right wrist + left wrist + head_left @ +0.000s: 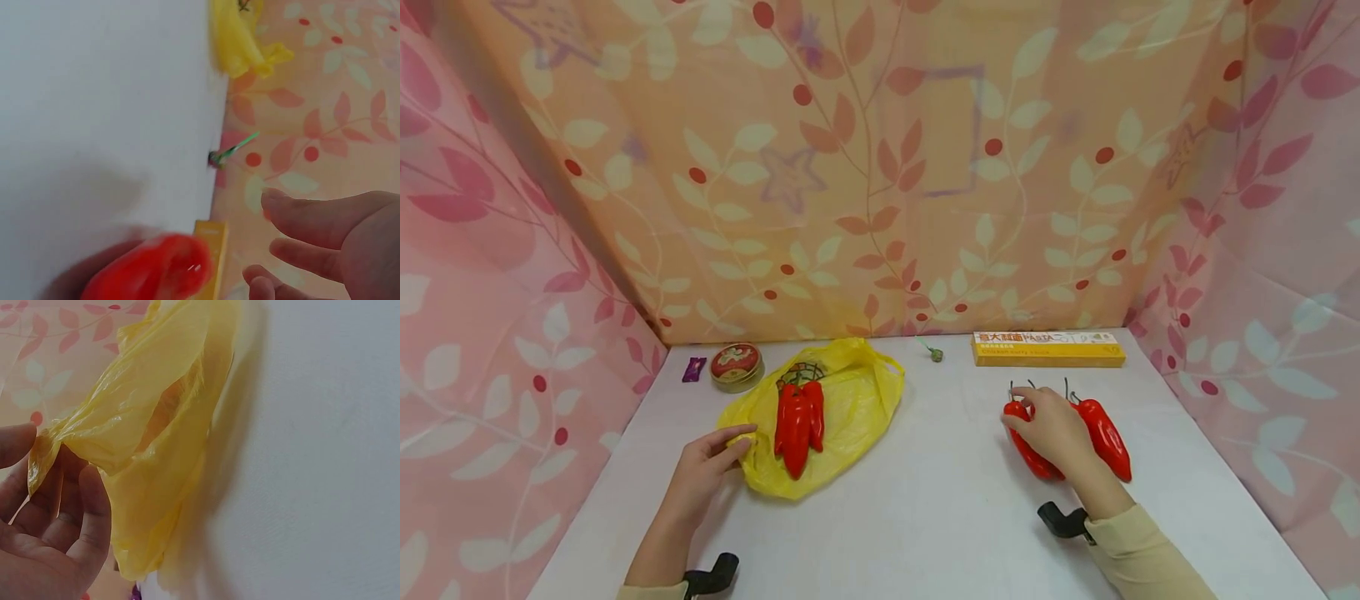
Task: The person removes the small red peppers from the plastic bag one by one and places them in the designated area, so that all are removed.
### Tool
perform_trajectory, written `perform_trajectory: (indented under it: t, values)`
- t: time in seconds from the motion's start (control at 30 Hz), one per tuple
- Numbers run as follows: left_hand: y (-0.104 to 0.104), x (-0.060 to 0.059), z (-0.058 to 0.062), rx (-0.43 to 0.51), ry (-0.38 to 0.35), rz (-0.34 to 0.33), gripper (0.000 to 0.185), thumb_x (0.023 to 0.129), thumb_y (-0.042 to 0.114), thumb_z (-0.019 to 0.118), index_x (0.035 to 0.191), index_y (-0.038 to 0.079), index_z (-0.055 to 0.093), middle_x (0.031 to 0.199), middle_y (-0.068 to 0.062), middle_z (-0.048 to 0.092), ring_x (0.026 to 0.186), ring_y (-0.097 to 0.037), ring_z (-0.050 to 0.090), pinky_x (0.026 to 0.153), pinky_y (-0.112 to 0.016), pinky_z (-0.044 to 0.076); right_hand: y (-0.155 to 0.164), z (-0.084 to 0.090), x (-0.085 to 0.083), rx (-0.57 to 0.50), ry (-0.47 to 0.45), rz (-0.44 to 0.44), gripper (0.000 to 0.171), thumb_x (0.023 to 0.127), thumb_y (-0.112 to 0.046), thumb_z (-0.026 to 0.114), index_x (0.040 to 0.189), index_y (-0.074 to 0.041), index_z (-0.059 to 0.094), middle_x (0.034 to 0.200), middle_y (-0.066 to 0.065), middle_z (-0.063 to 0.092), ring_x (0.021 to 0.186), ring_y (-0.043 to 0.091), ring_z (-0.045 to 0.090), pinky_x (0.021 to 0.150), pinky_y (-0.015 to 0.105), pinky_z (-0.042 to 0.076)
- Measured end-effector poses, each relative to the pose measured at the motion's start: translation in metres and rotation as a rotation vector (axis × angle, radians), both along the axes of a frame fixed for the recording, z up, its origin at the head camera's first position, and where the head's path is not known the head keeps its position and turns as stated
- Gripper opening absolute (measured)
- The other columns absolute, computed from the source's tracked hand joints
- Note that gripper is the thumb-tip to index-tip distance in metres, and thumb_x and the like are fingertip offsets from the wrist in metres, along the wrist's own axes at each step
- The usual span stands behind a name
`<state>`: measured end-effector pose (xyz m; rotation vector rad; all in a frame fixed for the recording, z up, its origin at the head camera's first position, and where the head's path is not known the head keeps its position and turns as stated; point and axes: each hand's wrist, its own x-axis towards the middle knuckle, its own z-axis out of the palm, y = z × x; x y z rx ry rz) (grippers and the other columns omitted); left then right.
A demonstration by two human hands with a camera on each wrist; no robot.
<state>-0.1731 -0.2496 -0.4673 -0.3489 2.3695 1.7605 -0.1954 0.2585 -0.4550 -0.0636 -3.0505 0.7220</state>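
Note:
A yellow plastic bag (857, 417) lies spread at the left, with a cluster of glossy red peppers (796, 425) uncovered on it. My left hand (703, 471) pinches the bag's left edge; in the left wrist view the plastic (156, 381) is bunched between thumb and fingers. At the right, my right hand (1052, 425) is over another group of red peppers, thumb and fingers around the stem end of the left pepper (1033, 458). The right wrist view shows these fingers apart, above a blurred pepper (156, 269). A second pepper (1105, 437) lies to its right; the hand hides others partly.
Behind the right peppers lies a yellow pasta box (1048, 352). A small green-wrapped lollipop (936, 354) is at the back middle. A round red-and-gold tin (737, 367) and a small purple packet (694, 369) stand back left. Patterned cloth walls (880, 208) enclose the white table (917, 517).

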Motion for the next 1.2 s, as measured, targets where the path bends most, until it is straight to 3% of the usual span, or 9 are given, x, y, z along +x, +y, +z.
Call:
perform_trajectory:
  t: [0.23,0.47,0.67,0.97,1.2]
  values:
    - [0.0,0.0,-0.001,-0.003,0.003,0.0,0.041,0.103,0.028,0.06,0.139,0.009,0.06,0.144,-0.012,0.054,0.117,-0.022,0.057,0.095,-0.023,0.054,-0.023,0.016,-0.007,-0.106,0.055,0.055,0.06,0.088,-0.04,0.078,0.139,-0.014,0.06,0.12,0.015,0.07,0.096,0.026,0.067,0.078,0.043,0.06]
    - [0.001,-0.001,-0.005,0.006,0.016,-0.01,0.04,0.103,0.027,0.06,0.138,0.009,0.061,0.143,-0.012,0.055,0.114,-0.021,0.058,0.093,-0.022,0.054,-0.047,0.023,-0.014,-0.238,0.078,0.1,0.058,0.089,-0.037,0.078,0.14,-0.017,0.059,0.116,0.01,0.073,0.096,0.023,0.07,0.086,0.043,0.057]
    - [0.003,-0.001,-0.005,-0.005,0.013,-0.006,0.04,0.102,0.028,0.061,0.137,0.009,0.062,0.142,-0.012,0.055,0.114,-0.022,0.058,0.093,-0.023,0.054,-0.072,0.02,-0.018,-0.326,0.094,0.134,0.055,0.087,-0.033,0.08,0.137,-0.018,0.062,0.112,0.008,0.074,0.095,0.022,0.07,0.074,0.034,0.06]
    - [0.001,-0.001,-0.004,-0.001,0.02,-0.001,0.041,0.102,0.028,0.06,0.139,0.009,0.061,0.143,-0.011,0.054,0.113,-0.019,0.059,0.093,-0.021,0.054,-0.114,0.018,-0.03,-0.457,0.098,0.179,0.053,0.087,-0.031,0.08,0.136,-0.019,0.063,0.109,0.007,0.074,0.093,0.018,0.068,0.078,0.033,0.061]
    - [0.001,-0.002,-0.002,-0.002,0.016,-0.002,0.041,0.102,0.029,0.06,0.139,0.009,0.061,0.144,-0.011,0.053,0.114,-0.02,0.058,0.092,-0.021,0.054,-0.149,0.02,-0.034,-0.5,0.106,0.264,0.058,0.087,-0.028,0.081,0.139,-0.014,0.06,0.108,0.008,0.072,0.091,0.018,0.068,0.078,0.033,0.06]
